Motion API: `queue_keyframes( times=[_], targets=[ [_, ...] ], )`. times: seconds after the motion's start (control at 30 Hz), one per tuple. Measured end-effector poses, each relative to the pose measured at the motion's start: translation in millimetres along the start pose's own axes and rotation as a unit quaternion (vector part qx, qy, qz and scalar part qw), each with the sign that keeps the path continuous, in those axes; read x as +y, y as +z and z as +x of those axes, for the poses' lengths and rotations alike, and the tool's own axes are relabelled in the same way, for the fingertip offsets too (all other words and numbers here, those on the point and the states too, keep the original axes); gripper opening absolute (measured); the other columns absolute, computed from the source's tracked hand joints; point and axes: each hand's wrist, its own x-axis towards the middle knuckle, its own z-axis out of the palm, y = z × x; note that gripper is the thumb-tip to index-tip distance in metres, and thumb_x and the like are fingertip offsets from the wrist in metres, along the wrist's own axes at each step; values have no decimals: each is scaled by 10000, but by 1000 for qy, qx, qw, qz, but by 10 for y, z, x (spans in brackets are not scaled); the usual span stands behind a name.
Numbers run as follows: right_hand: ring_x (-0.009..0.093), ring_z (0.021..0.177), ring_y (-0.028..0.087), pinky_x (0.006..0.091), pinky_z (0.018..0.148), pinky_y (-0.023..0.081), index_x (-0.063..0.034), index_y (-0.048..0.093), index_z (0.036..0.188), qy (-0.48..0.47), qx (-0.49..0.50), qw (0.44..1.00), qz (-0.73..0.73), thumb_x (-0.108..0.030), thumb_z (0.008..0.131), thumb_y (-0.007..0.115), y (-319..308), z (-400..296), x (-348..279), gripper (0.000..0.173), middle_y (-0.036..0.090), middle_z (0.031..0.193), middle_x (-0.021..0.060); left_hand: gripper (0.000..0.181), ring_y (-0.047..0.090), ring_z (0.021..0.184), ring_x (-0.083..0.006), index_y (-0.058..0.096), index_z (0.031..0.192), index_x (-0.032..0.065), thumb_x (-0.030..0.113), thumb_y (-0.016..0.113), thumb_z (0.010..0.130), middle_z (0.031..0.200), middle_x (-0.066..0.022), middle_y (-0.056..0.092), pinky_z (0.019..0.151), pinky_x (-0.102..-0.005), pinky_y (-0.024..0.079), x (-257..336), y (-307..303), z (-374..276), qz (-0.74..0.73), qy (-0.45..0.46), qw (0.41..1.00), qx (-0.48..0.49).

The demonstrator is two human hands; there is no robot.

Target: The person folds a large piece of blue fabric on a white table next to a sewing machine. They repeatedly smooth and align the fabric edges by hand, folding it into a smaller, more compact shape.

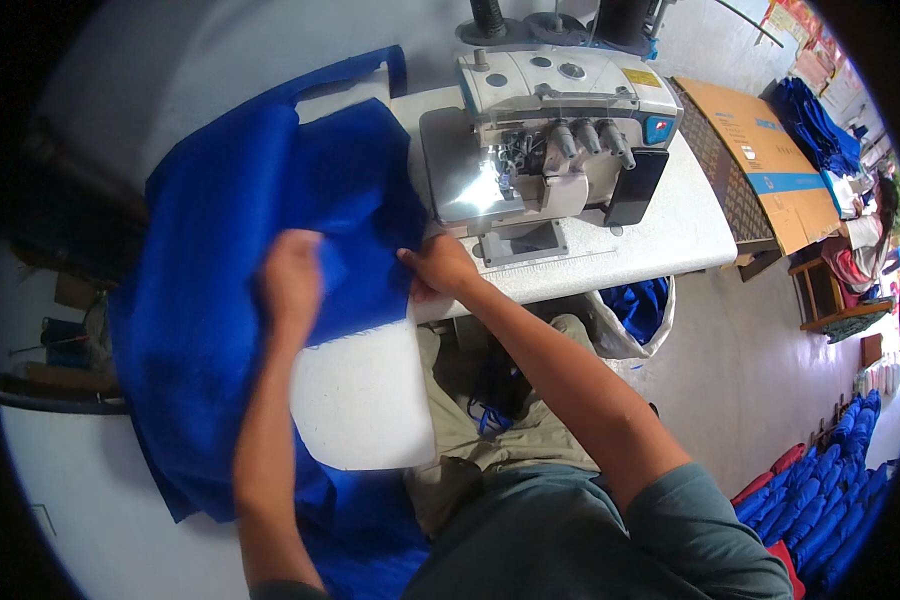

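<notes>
A large piece of blue woven fabric (195, 300) drapes over the left part of the white sewing table (367, 397), its cut lower edge fraying. My left hand (292, 277) is over the fabric, blurred, with its fingers turned away; whether it grips the cloth cannot be told. At the fabric's right edge, my right hand (444, 268) pinches the cloth, thumb on top and fingers partly hidden. Just beyond that hand stands a white overlock sewing machine (570, 90), its lamp lighting the metal plate near the needle.
A dark smartphone (637, 186) leans against the machine. Below the table edge hangs a white sack (634, 349) of blue cloth. Flattened cardboard (757, 150) covers a surface to the right. Bundled blue cloth (825, 495) lies at lower right. Another person (866, 240) sits farther off.
</notes>
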Motion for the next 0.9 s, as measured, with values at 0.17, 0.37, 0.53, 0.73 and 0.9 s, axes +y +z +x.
queue_keyframes(
  times=[0.17, 0.37, 0.53, 0.73, 0.9],
  targets=[
    [232, 633, 766, 345, 578, 642, 38, 634, 1113, -28, -26, 999, -25, -268, 1084, 615, 112, -29, -95, 308, 762, 786, 152, 293, 692, 895, -300, 744, 1067, 7, 237, 567, 1111, 1001, -153, 737, 825, -412, 566, -2390, -1180, 69, -39, -223, 965, 133],
    [232, 639, 764, 350, 578, 639, 73, 638, 1078, -12, -80, 994, 67, -197, 1080, 597, 40, 5, 56, 274, 759, 790, 156, 308, 635, 1118, -398, 681, 1301, 9, 198, 629, 1065, 1232, -206, 681, 1013, -517, 503, -2048, -915, -85, 244, -153, 956, 57],
    [228, 599, 750, 343, 551, 625, 76, 671, 963, -43, -65, 996, 39, -228, 1070, 631, -35, 102, 195, 324, 754, 751, 162, 301, 615, 1205, -337, 680, 1326, 37, 169, 603, 1066, 1317, -179, 661, 1049, -454, 500, -490, -687, 60, 213, 79, 974, 7],
    [208, 556, 733, 336, 558, 617, 44, 704, 835, -34, -14, 999, -8, -355, 1066, 649, 101, 55, 66, 464, 754, 708, 159, 290, 662, 1080, -356, 734, 1163, -8, 238, 702, 1012, 1143, -190, 701, 925, -436, 541, 328, 351, -329, 41, 74, 990, -117],
    [217, 574, 748, 347, 567, 622, 55, 705, 890, -23, 6, 999, -30, -349, 1081, 614, -3, 77, 98, 455, 757, 710, 163, 278, 683, 919, -280, 699, 1102, 68, 319, 580, 1097, 1000, -133, 710, 827, -402, 549, 88, -134, 39, 0, -97, 994, -40]
  ],
)
